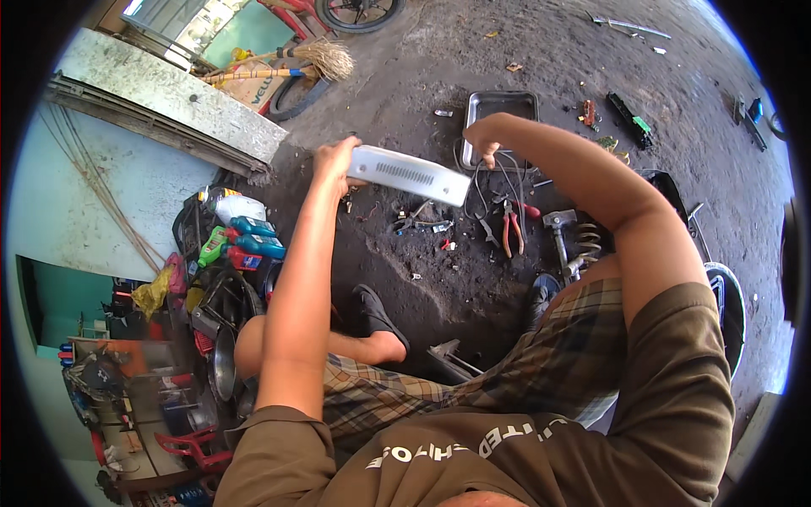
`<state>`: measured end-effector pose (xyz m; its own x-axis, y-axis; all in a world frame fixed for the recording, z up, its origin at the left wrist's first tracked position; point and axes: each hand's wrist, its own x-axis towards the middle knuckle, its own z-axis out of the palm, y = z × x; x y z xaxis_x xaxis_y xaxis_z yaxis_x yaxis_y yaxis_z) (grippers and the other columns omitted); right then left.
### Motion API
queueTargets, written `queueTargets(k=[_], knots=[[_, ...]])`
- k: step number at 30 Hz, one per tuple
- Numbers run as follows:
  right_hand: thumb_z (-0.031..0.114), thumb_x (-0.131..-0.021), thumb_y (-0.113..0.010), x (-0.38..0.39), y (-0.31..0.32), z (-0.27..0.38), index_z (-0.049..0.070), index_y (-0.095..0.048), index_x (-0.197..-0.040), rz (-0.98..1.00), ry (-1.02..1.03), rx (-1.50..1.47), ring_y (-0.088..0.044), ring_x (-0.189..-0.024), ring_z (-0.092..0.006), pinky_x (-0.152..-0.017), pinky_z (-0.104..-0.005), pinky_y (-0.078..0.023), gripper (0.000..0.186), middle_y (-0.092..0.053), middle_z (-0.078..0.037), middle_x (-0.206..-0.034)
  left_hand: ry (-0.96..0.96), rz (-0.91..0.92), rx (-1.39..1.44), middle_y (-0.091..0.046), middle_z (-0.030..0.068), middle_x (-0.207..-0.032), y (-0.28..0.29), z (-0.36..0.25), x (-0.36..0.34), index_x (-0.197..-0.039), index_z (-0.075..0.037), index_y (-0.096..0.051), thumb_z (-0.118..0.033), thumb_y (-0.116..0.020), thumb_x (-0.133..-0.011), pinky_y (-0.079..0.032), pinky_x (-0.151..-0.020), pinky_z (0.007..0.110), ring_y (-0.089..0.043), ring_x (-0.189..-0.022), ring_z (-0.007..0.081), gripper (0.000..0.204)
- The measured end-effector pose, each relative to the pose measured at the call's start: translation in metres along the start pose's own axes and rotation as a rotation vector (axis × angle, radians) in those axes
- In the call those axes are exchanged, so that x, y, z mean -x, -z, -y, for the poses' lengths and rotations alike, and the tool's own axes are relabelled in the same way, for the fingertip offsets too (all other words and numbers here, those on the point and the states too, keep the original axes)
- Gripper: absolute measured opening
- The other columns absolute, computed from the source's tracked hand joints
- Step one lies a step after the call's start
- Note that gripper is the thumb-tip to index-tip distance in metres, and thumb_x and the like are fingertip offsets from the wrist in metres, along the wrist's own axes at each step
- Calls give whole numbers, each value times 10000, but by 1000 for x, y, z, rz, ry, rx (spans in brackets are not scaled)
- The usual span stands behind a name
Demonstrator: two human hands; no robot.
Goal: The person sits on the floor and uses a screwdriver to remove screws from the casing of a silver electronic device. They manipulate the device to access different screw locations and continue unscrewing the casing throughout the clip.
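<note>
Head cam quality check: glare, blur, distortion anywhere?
Head view: strong fisheye, black corners, the wall panel edges bow near the rim. The white vented panel, held between left hand and right hand, is bright, nearly washed out. The floor is evenly daylit, shadows soft. Centre sharp; shelf clutter lower left is dim.

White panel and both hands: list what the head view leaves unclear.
- Left hand: fingers curl behind the white panel; grip hidden.
- Right hand: seen from the back; whether it holds the panel's far end or the wires is unclear.
- Panel's underside: faces away.
- Small parts on the floor: too small to identify.
</note>
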<state>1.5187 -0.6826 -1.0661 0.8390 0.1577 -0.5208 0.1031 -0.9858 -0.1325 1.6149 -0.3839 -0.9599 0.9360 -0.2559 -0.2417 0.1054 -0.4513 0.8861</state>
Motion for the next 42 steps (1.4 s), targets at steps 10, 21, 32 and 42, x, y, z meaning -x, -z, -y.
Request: queueTargets(k=[10,21,32,42], knots=[[615,-1017,-664,46,32,44,3,-522,-1554,-518,277,-674,-677,-1295,-422,-1114,-515,-526,826,-687,-308,-1380,85,150,-14,-750,149,-1036,6,-18,-37,-1184,34,-683,-311,-663,-1005,-712,-630,462,-789,-832,300,389],[323,-839,-841,78,32,79,48,-555,-1336,-659,119,-122,-769,-967,-426,-806,-528,-631,637,-764,-217,-1064,116,144,36,-759,132,-1009,20,-25,-24,-1105,5,-709,-304,-671,-984,-715,-650,408,-787,-832,294,334],[283,-747,-884,108,82,69,3,-645,-1341,-588,275,-87,-760,-933,-434,-843,-516,-597,698,-773,-251,-990,254,328,155,-743,107,-1107,36,-19,-18,-1220,-43,-690,-432,-612,-1066,-711,-762,427,-776,-913,322,425],[205,-719,-934,127,61,20,16,-608,-1421,-528,307,-167,-733,-1141,-424,-1009,-498,-574,796,-760,-243,-1218,-885,492,-954,-763,217,-1287,6,-39,22,-1448,-3,-624,-587,-796,-924,-558,-1049,478,-759,-1149,379,804]])
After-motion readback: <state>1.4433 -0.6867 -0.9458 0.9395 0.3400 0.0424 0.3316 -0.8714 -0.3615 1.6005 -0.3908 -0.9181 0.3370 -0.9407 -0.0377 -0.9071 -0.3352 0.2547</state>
